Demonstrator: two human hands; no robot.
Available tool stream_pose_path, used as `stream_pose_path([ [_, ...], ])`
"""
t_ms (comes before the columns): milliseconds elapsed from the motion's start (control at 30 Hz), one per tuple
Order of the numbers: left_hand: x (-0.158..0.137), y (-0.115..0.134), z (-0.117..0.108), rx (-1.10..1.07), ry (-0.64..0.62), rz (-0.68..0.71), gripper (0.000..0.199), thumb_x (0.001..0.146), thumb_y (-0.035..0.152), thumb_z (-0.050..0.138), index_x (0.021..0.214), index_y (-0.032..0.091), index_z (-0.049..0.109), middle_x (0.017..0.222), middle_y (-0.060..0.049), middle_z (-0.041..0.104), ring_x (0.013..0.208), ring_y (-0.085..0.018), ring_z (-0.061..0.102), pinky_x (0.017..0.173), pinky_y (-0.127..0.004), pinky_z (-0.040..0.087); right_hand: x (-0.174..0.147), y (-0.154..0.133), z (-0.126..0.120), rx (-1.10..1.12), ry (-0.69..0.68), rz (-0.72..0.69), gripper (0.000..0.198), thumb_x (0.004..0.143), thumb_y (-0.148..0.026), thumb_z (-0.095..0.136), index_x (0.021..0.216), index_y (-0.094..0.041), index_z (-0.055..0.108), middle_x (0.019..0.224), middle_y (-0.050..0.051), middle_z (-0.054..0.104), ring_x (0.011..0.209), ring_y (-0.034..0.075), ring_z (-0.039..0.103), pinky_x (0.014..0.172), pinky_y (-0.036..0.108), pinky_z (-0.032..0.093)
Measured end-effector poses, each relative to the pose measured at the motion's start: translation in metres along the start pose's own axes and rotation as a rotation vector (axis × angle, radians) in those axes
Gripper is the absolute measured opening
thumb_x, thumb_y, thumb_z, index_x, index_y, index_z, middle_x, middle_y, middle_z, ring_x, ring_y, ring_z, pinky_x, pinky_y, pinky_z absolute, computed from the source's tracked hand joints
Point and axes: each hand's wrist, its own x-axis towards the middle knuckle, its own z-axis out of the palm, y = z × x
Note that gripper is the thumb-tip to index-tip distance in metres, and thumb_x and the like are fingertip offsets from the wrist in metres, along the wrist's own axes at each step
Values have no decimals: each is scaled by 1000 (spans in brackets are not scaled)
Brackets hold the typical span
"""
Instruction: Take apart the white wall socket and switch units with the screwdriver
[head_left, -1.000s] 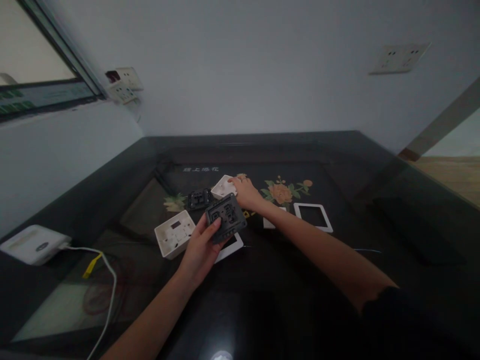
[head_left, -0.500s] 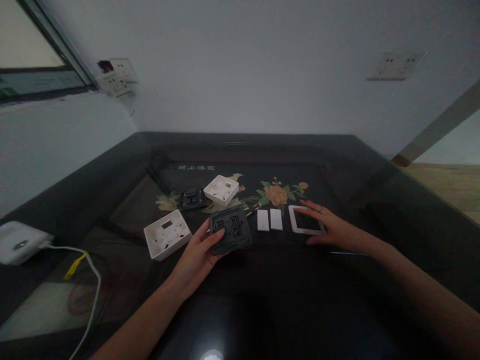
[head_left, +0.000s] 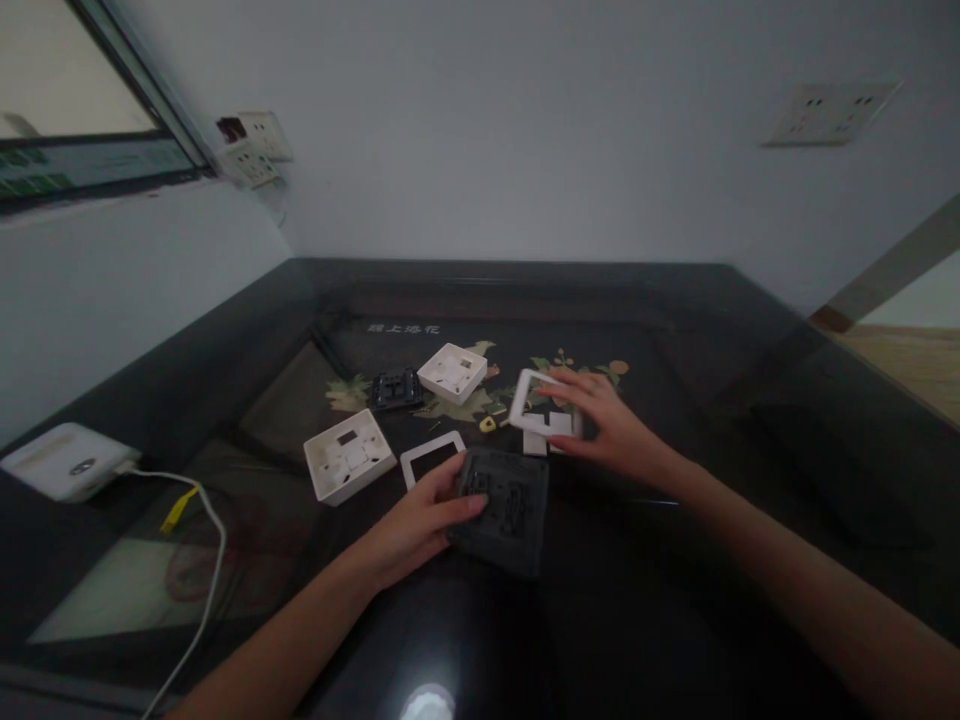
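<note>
My left hand [head_left: 427,515] grips a dark grey switch module [head_left: 504,512] by its left edge, thumb on its face. Held by my right hand [head_left: 592,415] is a white square frame [head_left: 519,400], tilted above two white rocker plates [head_left: 535,437] that it partly hides. A second white frame [head_left: 411,462] lies just beyond my left hand, which covers part of it. Left of that stands a white back box [head_left: 349,460]. Farther back are another white back box [head_left: 452,372] and a second dark module [head_left: 396,390]. A small yellow-handled tool [head_left: 489,424] lies near the held frame.
The dark glossy table [head_left: 637,620] bears a printed flower pattern and meets the wall. On the left sits a white device [head_left: 71,462] with a white cable [head_left: 214,580] and a yellow tag [head_left: 178,510]. Wall sockets [head_left: 832,113] are at the back right and back left.
My right hand has lifted the white frame and carried it left over the rocker plates. My left hand has brought the module right and nearer, uncovering the other frame. The view has shifted slightly.
</note>
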Motion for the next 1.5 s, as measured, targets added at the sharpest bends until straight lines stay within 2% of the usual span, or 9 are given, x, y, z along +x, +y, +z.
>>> stream_pose_path([
  [100, -3, -2, 0, 39, -150, -46, 49, 69, 25, 85, 114, 17, 64, 108, -8, 72, 92, -19, 70, 80, -25, 52, 42, -33, 33, 5, -89, -127, 53, 84, -40, 68, 132, -22, 56, 141, 14, 51, 130, 30, 43, 107, 50, 39],
  [267, -5, -1, -1, 79, -180, -10, 46, 69, 27, 85, 110, 17, 67, 108, -8, 72, 101, -22, 68, 86, -27, 49, 73, -65, 87, -49, -168, -199, 42, 92, -32, 58, 133, -22, 57, 137, 14, 57, 123, 30, 51, 101, 48, 44],
  [500, -5, 6, -6, 74, -143, 19, 44, 71, 27, 84, 111, 18, 67, 106, -7, 73, 100, -21, 68, 87, -27, 49, 76, -66, 112, -68, -151, -178, 36, 95, -25, 52, 131, -23, 58, 134, 12, 59, 124, 28, 52, 102, 49, 45],
  [667, -3, 5, -8, 39, -106, 16, 44, 74, 24, 82, 114, 20, 65, 110, -7, 72, 100, -20, 68, 84, -25, 50, 52, -45, 85, 4, -63, -131, 38, 93, -27, 56, 130, -22, 57, 135, 11, 58, 127, 25, 49, 105, 44, 44],
  [833, 0, -2, -4, -3, -52, 6, 48, 75, 20, 80, 119, 21, 61, 115, -8, 70, 102, -21, 68, 82, -26, 51, -1, 3, 46, 48, 33, 72, 46, 88, -27, 61, 133, -21, 54, 131, 15, 59, 122, 29, 55, 101, 54, 46],
  [1000, 4, -9, 7, 36, 48, 38, 64, 63, 13, 86, 121, 20, 58, 113, -9, 70, 108, -24, 66, 91, -30, 49, -34, 26, 44, 105, 39, 172, 46, 82, -23, 68, 126, -24, 61, 136, 13, 57, 127, 29, 53, 104, 55, 45],
  [1233, 17, -18, 26, 196, 66, 103, 70, 61, 10, 84, 122, 23, 53, 125, -7, 65, 119, -26, 59, 105, -40, 41, -41, -8, 9, 192, 163, 257, 38, 86, -27, 64, 124, -23, 61, 131, 12, 60, 122, 27, 57, 104, 54, 45],
  [1333, 24, -24, 31, 296, 48, 139, 65, 64, 13, 82, 121, 22, 53, 126, -8, 64, 121, -27, 58, 106, -43, 40, -53, -38, -9, 413, 303, 275, 40, 89, -29, 63, 128, -28, 56, 133, 9, 58, 126, 24, 55, 101, 48, 50],
  [1500, 21, -33, 31, 300, 50, 93, 66, 68, 20, 82, 126, 23, 50, 119, -7, 67, 115, -29, 61, 101, -41, 44, -69, -69, -6, 368, 171, 147, 52, 87, -28, 66, 137, -29, 49, 142, 10, 53, 129, 23, 53, 104, 45, 48],
])
